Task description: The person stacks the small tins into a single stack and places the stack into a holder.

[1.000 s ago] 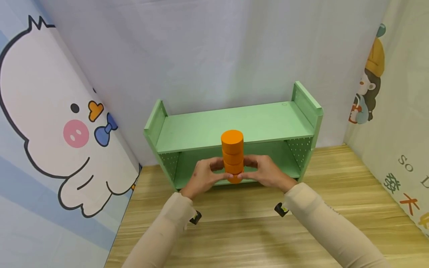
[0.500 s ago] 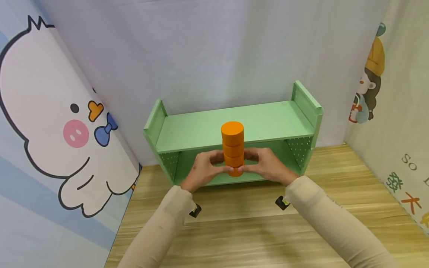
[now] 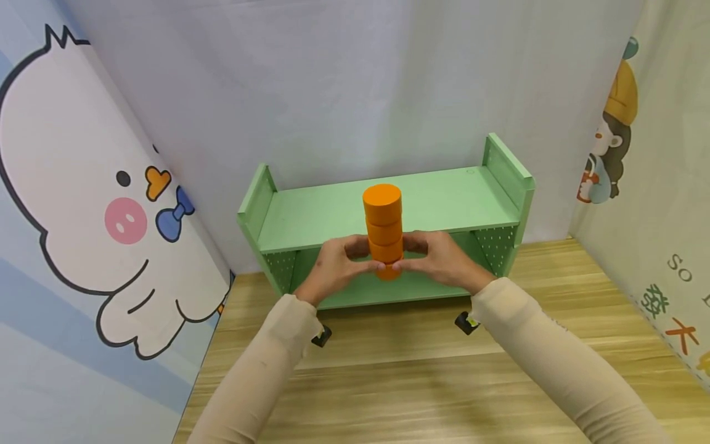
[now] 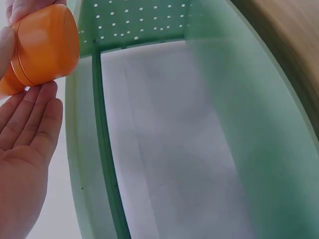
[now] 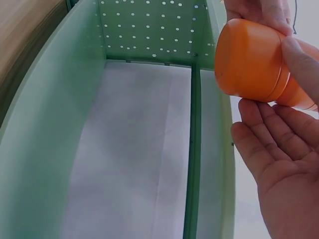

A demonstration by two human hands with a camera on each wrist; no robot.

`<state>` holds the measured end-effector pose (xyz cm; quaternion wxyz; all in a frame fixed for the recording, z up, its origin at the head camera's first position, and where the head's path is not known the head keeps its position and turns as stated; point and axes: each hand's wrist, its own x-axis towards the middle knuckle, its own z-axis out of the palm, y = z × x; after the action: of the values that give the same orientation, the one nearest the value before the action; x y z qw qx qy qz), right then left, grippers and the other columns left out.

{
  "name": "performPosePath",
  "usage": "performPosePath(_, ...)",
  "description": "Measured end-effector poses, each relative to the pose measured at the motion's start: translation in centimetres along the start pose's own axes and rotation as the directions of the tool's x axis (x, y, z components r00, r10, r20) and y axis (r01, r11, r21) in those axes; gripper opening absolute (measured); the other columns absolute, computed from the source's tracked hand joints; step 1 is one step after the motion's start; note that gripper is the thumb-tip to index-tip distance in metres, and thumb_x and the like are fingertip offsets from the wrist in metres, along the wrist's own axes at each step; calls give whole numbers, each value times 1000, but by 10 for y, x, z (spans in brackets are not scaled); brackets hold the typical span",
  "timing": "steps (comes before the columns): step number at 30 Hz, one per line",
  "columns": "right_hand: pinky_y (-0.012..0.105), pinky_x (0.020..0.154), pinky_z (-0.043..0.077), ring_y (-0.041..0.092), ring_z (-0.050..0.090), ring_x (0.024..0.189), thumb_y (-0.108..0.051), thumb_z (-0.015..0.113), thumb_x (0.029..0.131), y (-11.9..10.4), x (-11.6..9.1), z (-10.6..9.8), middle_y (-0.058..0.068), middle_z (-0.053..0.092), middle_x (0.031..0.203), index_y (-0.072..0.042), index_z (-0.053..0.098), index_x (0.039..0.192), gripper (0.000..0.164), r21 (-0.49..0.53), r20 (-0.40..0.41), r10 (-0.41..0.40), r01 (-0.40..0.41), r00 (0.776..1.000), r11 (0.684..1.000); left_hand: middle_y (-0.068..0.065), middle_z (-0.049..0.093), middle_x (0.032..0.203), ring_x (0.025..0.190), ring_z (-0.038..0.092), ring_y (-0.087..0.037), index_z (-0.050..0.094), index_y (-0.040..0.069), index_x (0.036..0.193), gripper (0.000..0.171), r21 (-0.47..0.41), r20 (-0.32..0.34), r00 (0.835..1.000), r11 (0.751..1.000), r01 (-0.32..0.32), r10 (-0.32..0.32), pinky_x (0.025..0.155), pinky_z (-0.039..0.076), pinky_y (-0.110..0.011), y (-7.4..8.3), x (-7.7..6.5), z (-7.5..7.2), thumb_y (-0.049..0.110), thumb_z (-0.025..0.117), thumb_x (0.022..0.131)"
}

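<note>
Both hands hold an upright stack of several orange cylinders point(image 3: 384, 231) in front of the shelf. My left hand point(image 3: 334, 265) grips its lower part from the left, thumb across the front and fingers behind. From the right, my right hand point(image 3: 438, 260) grips it the same way, the two thumb tips close together. In the left wrist view the lowest cylinder point(image 4: 47, 47) shows its smooth rounded base above the fingers. The right wrist view shows that orange base point(image 5: 249, 59) too, with nothing under it. The stack's top overlaps the upper board in the head view.
A green two-level shelf point(image 3: 438, 194) with raised ends and perforated side panels stands on the wooden table point(image 3: 366, 394). Behind it hangs a pale cloth point(image 3: 344, 92). Printed cartoon curtains flank the left point(image 3: 66, 185) and right point(image 3: 654, 203).
Both hands have raised the orange stack, shifting it upward in the head view so that its top overlaps more of the upper board. The grip looks the same.
</note>
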<state>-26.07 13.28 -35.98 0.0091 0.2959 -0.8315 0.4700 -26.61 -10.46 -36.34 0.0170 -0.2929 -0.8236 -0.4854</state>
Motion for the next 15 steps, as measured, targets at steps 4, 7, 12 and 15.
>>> performPosePath(4,50,103,50,31,63,118,-13,79,88,-3,3,-4,16,66,128,1,61,134,51,-5,-1,4,-4,1000,1000,-1,71,120,108,67,-13,68,9,126,46,-5,4,1000,1000,2,-2,95,56,-33,2,4,-3,21,81,85)
performPosePath(7,49,103,50,31,63,118,-13,79,88,-4,6,-7,15,66,128,0,61,134,52,3,-2,6,-6,1000,1000,-1,70,120,109,66,-13,68,10,127,46,-6,6,1000,1000,0,0,95,56,-33,4,7,-5,23,81,85)
performPosePath(12,49,103,49,30,62,119,-13,79,88,-5,11,-12,14,65,130,-1,60,135,52,19,-1,5,-5,1000,1000,0,70,120,108,67,-12,68,10,127,45,-11,-3,1000,1000,2,-2,94,56,-31,7,11,-8,22,81,85)
performPosePath(15,50,104,48,31,61,120,-13,79,88,-6,13,-14,15,65,130,0,60,135,52,25,-4,9,-8,1000,1000,-1,70,121,108,67,-12,67,10,128,46,-9,-9,1000,1000,0,0,93,56,-30,9,14,-10,21,80,85)
